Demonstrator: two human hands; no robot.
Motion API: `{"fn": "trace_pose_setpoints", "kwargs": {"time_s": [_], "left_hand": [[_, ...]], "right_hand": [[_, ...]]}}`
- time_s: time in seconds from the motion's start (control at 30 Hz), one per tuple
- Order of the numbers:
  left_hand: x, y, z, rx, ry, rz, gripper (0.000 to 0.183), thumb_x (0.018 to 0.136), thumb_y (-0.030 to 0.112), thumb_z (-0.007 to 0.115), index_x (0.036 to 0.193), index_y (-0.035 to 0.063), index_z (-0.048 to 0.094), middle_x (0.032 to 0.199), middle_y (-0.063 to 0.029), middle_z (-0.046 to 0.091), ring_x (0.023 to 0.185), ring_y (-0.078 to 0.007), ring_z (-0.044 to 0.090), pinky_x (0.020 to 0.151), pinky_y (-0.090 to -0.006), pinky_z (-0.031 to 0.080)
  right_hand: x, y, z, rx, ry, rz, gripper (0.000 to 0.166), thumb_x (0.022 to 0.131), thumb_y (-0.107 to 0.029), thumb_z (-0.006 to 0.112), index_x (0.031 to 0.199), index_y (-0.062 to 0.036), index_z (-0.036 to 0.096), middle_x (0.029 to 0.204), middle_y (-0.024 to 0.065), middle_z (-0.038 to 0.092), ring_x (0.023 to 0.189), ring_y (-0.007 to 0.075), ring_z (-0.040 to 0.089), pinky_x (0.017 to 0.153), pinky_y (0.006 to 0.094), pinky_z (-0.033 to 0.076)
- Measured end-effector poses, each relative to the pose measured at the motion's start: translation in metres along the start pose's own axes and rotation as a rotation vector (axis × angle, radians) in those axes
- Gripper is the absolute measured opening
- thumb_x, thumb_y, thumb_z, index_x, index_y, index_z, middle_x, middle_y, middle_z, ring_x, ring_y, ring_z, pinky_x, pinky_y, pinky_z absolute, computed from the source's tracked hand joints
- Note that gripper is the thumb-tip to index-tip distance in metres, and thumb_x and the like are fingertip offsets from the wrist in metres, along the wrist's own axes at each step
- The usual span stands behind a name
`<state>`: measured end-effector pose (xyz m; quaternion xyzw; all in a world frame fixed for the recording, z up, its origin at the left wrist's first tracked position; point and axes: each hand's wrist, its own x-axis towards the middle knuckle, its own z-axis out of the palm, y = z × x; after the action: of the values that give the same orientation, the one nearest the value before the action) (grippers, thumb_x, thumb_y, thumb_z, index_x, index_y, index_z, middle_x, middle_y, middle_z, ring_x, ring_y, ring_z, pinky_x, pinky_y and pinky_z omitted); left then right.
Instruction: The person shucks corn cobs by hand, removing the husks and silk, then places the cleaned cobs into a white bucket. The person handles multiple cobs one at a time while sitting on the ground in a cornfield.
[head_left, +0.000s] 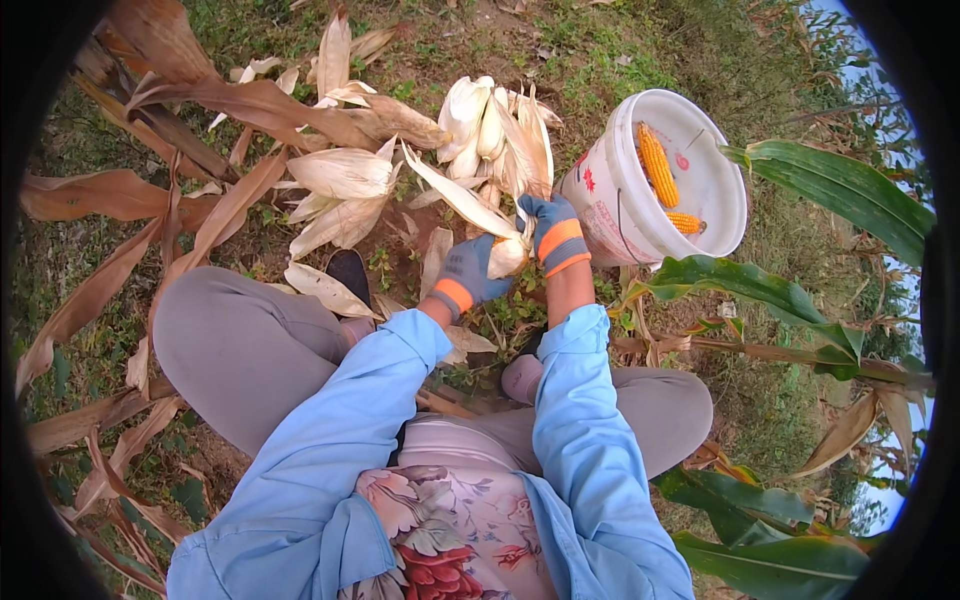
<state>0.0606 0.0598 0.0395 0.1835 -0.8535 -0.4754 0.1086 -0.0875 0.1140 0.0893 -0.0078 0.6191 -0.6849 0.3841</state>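
Observation:
Between my gloved hands is an ear of corn (507, 257) partly wrapped in pale dry husk. My left hand (471, 271) grips the ear from its left side, and a little orange shows beside the fingers. My right hand (553, 227) is closed on the husk leaves (531, 150) at the ear's right side. Just right of that hand a white plastic bucket (615, 176) leans on its side, its mouth facing right. Inside it lie a husked orange corn cob (658, 166) and a second cob (685, 223), partly hidden by the rim.
Beyond my hands lie loose pale husks (466, 124), with another husk pile (345, 187) to the left. Dry brown corn leaves (240, 109) spread over the left side. Green corn leaves (840, 180) and a stalk (750, 347) reach in from the right. My bent knees flank my arms.

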Motion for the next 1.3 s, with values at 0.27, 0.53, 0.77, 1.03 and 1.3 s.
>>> {"fn": "trace_pose_setpoints", "kwargs": {"time_s": [0.27, 0.53, 0.77, 1.03, 1.3], "left_hand": [[0.006, -0.013, -0.005, -0.106, -0.206, -0.041, 0.067, 0.056, 0.028, 0.07, 0.113, 0.0051, 0.044, 0.101, -0.019, 0.055, 0.091, -0.0347, 0.054, 0.077, -0.0392, 0.044], [0.006, -0.009, -0.009, -0.091, -0.156, 0.001, 0.066, 0.056, 0.025, 0.069, 0.113, 0.005, 0.044, 0.101, -0.0183, 0.055, 0.09, -0.0344, 0.054, 0.077, -0.0387, 0.045], [0.003, -0.005, 0.009, -0.179, -0.035, -0.088, 0.06, 0.059, 0.024, 0.069, 0.11, 0.0047, 0.044, 0.101, -0.0165, 0.055, 0.091, -0.0317, 0.054, 0.078, -0.0365, 0.044], [0.005, -0.012, 0.047, -0.298, 0.248, -0.065, 0.061, 0.062, 0.023, 0.07, 0.113, 0.0058, 0.041, 0.105, -0.0128, 0.052, 0.097, -0.0256, 0.051, 0.084, -0.0339, 0.041], [-0.001, -0.03, 0.039, -0.988, 0.127, -0.29, 0.057, 0.071, 0.025, 0.066, 0.118, 0.0058, 0.04, 0.107, -0.0061, 0.051, 0.096, -0.0173, 0.05, 0.08, -0.0292, 0.043]], "right_hand": [[-0.013, -0.005, 0.014, -0.121, -0.203, -0.033, 0.032, 0.073, 0.0, 0.06, 0.102, 0.0054, 0.05, 0.086, 0.0112, 0.058, 0.068, 0.0186, 0.058, 0.052, 0.029, 0.049], [-0.008, 0.001, 0.015, 0.108, 0.056, 0.016, 0.028, 0.075, 0.001, 0.056, 0.102, 0.0049, 0.047, 0.07, 0.0099, 0.054, 0.044, 0.0162, 0.047, 0.037, 0.0282, 0.036], [0.001, 0.015, 0.006, 0.481, 0.145, 0.113, 0.005, 0.083, -0.003, 0.046, 0.085, 0.0015, 0.047, 0.056, 0.0062, 0.043, 0.039, 0.0143, 0.034, 0.037, 0.0291, 0.028], [0.002, 0.016, 0.007, 0.931, -0.085, 0.073, 0.026, 0.089, -0.018, 0.037, 0.065, -0.0092, 0.038, 0.052, -0.0024, 0.025, 0.041, 0.0112, 0.021, 0.04, 0.0261, 0.021], [-0.032, -0.01, 0.1, 0.428, 0.04, -0.304, 0.014, 0.078, -0.003, 0.054, 0.09, -0.0027, 0.046, 0.064, 0.0074, 0.051, 0.045, 0.0153, 0.046, 0.039, 0.026, 0.037]]}}
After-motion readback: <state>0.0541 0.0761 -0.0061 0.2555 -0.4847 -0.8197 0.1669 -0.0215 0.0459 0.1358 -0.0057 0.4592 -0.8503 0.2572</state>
